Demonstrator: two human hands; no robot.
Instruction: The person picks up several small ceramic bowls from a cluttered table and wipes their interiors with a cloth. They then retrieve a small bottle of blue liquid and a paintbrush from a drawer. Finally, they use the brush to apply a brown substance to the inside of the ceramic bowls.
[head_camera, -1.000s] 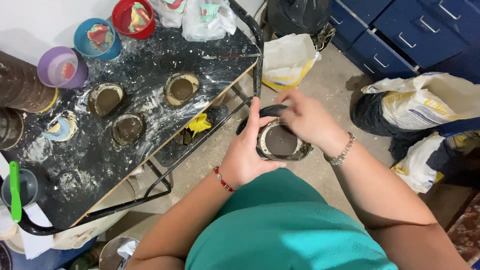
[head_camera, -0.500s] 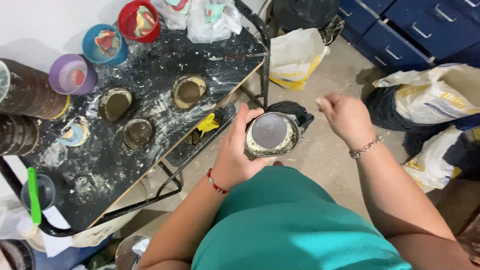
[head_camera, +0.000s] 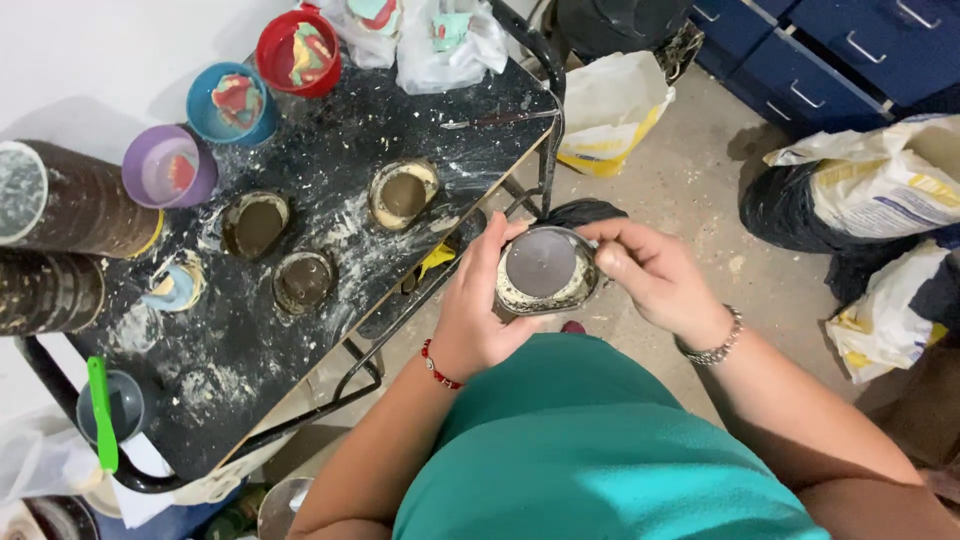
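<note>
A round mould (head_camera: 541, 270) with a grey, smooth filling sits between both hands, held in the air past the tabletop (head_camera: 300, 390) edge, over the concrete floor (head_camera: 690, 190). The left hand (head_camera: 480, 305) cups it from the side nearer the tabletop, fingers curled around its wall and thumb along the near rim. The right hand (head_camera: 650, 275) closes on the opposite rim, fingertips pinching its edge. Both hands touch the mould.

On the dusty black tabletop, well apart from the mould, lie three similar filled moulds (head_camera: 403, 193) among white powder. Farther back stand a red bowl (head_camera: 293, 50), a blue bowl (head_camera: 232, 102) and a purple bowl (head_camera: 168, 166), with brown stacks (head_camera: 60, 210) at the far left. A green spatula (head_camera: 101, 412) rests across a small cup near the tabletop's corner. Sacks (head_camera: 610, 110) stand on the floor beyond the hands. Nothing lies between the mould and the tabletop but its metal rail (head_camera: 545, 120).
</note>
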